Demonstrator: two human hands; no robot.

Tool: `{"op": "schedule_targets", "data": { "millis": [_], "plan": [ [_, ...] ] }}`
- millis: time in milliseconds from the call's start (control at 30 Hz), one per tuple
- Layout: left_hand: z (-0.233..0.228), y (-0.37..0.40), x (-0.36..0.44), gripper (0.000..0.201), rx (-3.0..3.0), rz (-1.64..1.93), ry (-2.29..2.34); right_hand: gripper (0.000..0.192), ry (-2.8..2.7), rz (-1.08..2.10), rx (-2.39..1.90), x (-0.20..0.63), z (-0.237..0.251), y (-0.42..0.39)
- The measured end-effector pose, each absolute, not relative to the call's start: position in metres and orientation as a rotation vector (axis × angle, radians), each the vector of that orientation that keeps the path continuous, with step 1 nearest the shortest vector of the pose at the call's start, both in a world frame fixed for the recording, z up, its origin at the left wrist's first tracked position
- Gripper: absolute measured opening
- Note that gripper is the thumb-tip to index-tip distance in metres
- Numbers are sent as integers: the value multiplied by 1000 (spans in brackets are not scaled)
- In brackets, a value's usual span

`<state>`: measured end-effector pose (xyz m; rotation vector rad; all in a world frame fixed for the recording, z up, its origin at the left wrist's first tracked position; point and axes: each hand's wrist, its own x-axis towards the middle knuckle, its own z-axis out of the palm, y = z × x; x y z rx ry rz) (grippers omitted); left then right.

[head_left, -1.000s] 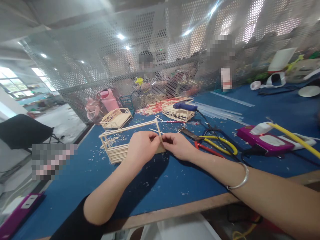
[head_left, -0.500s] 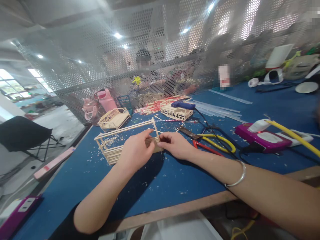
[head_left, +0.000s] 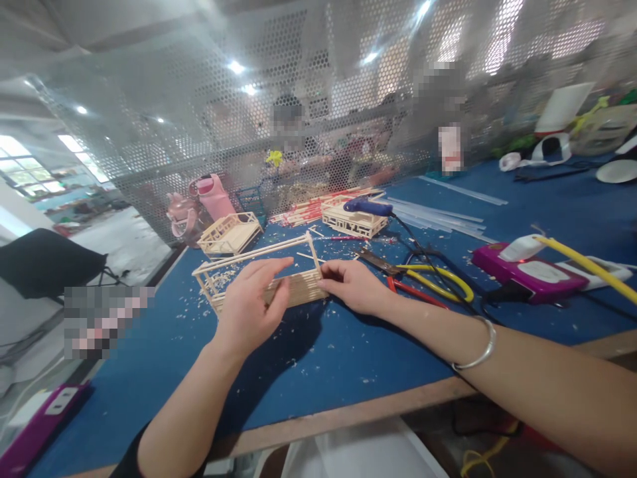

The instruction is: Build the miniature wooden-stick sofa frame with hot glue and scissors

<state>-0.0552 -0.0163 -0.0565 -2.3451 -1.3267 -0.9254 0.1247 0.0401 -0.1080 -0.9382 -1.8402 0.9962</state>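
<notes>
1. Head view: left hand [head_left: 249,309] lies loosely open against the stick frame [head_left: 263,275] on the blue desk [head_left: 323,358].
2. Frame looks light, brittle; best held by its thicker slatted base.
3. Right hand [head_left: 351,285] pinches its right corner.

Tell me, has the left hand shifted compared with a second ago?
Yes. The left hand has opened and slid left along the pale wooden stick frame, away from the right hand.
</notes>
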Motion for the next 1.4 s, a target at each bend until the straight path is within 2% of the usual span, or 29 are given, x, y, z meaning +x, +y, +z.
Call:
{"op": "schedule_targets", "data": {
  "millis": [67,167,300,467,967,1167,1300,1400],
  "plan": [
    [-56,-14,-51,31,-2303,-927,-1368,7,-1852,982,-937,125,-108,39],
    [-54,-5,-40,36,-2325,-715,-1544,6,-1868,967,-933,125,-107,38],
    [-52,2,-28,33,-2408,-483,-1752,7,-1877,956,-930,125,-106,38],
    [-52,4,-30,25,-2468,-527,-1829,7,-1878,961,-936,124,-106,38],
    [-69,0,-38,23,-2390,-405,-1607,5,-1869,994,-923,125,-107,37],
    [-57,-6,-47,37,-2220,-378,-1809,6,-1850,992,-935,125,-107,40],
    [-49,-5,-61,30,-2194,-313,-1821,7,-1842,1004,-933,126,-109,43],
    [-51,-3,-69,33,-2252,-307,-1765,10,-1837,1017,-931,125,-110,45]
  ]
}}
